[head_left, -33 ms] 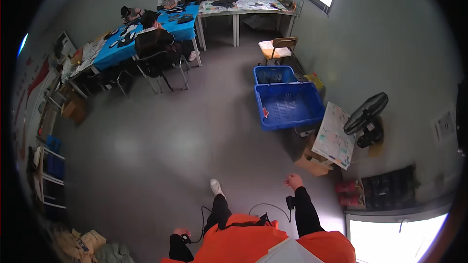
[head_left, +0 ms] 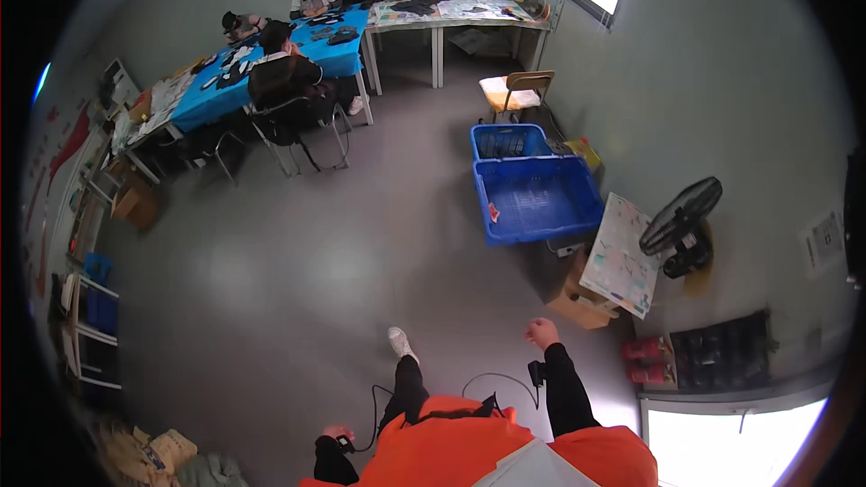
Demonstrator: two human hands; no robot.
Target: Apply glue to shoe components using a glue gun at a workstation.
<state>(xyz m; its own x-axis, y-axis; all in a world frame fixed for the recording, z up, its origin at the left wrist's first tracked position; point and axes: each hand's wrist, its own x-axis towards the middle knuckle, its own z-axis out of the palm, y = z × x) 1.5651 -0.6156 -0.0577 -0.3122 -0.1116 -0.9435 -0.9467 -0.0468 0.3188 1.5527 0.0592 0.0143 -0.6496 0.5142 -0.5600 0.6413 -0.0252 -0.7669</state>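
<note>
My right hand hangs in front of me at the right, its fingers loosely bent and holding nothing that I can see. A small black device with a cable sits at that wrist. Lower down on the left, my left hand is held low beside my body, small in view, fingers loose and seemingly without any object. Another black device is at the left wrist, its cable running to my waist. Nearest my right hand is a cardboard box beneath a paper-covered board; the hand is apart from both.
A large blue crate stands ahead right, with a smaller blue crate and a chair behind it. A black fan stands by the right wall. Several people work at a table with a blue cloth.
The view has shifted very slightly, so the crates, board and fan sit a little lower and further right. My hands keep nearly the same pose.
</note>
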